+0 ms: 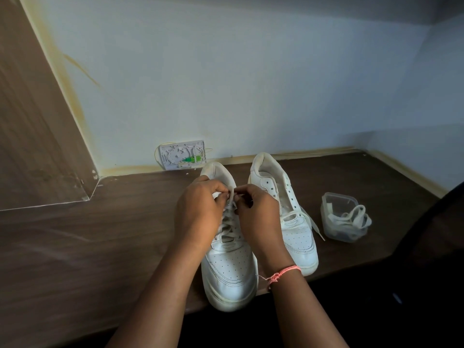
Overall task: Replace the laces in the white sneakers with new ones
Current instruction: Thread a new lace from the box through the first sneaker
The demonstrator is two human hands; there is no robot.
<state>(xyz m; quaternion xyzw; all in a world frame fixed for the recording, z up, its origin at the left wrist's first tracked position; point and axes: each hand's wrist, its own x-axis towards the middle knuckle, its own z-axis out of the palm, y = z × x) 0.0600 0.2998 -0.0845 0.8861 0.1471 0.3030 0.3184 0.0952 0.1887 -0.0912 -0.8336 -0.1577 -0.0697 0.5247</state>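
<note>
Both forearms are reaching in from the near edge, the right one wearing a pink thread bracelet (283, 272), and they are meeting over the left sneaker (229, 267), which is standing on the dark wooden table (75, 247) with its toe hanging slightly past the near edge. The left hand (198, 212) and the right hand (258, 209) are both pinching the lace (229, 219) at the top eyelets, fingers curled tight around its ends; whether they are tying or loosening the knot, I cannot tell.

Just right of it, the right sneaker (283, 212) is sitting with most of its eyelets bare and a loose lace (312, 224) trailing off its right side onto the table. Farther right, a clear plastic container (339, 217) is holding a bundle of white laces (356, 218), some spilling over its rim. A small wall box (182, 154) with a green part is sitting at the far wall.

Risks from here, as I judge them:
- A hard pull on the ends could be tipping the left sneaker off the near edge, since neither hand is bracing the shoe.
- Uneven pulling could be leaving one end too short to tie.
- The trailing lace beside the right sneaker could be getting snagged by the right wrist and dragged along.
- Old and new laces look alike, so they could be getting mixed at the container.
</note>
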